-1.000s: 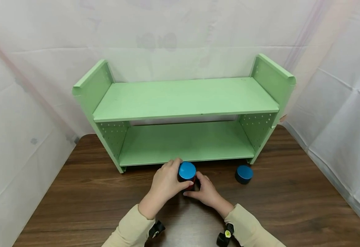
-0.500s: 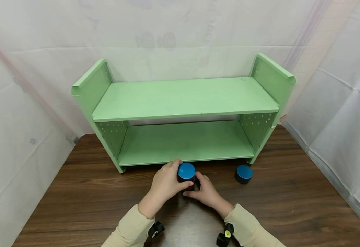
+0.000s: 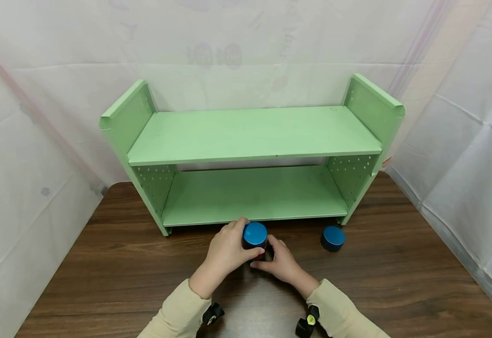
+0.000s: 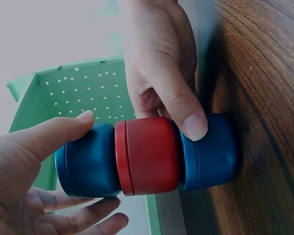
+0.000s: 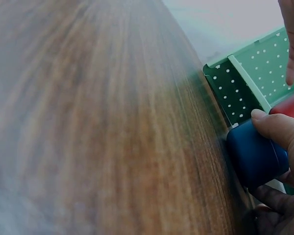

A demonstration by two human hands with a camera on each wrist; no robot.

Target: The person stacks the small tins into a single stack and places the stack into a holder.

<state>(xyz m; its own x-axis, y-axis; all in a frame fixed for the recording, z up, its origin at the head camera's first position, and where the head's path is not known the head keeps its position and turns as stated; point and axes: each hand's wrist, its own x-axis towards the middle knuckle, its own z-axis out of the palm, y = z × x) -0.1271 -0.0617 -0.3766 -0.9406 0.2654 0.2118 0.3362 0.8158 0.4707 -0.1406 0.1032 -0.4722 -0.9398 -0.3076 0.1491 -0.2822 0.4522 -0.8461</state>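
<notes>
Three small round tins stand stacked on the wooden table in front of the shelf: a blue top tin [image 4: 90,161], a red tin [image 4: 152,159] in the middle and a blue bottom tin [image 4: 218,156]. My left hand [image 3: 225,249] grips the top tin, thumb on the near side and fingers round the far side. Lower down, my right hand [image 3: 284,264] holds the bottom tin between thumb and fingers. In the head view the left hand covers much of the stack, while the left wrist view shows all three tins in line.
A green two-tier shelf [image 3: 254,136] with perforated side panels stands right behind the stack. To the right of my hands, a separate blue tin [image 3: 333,238] sits on the wooden table [image 3: 397,281]. White sheeting [image 3: 246,47] hangs at the back and sides.
</notes>
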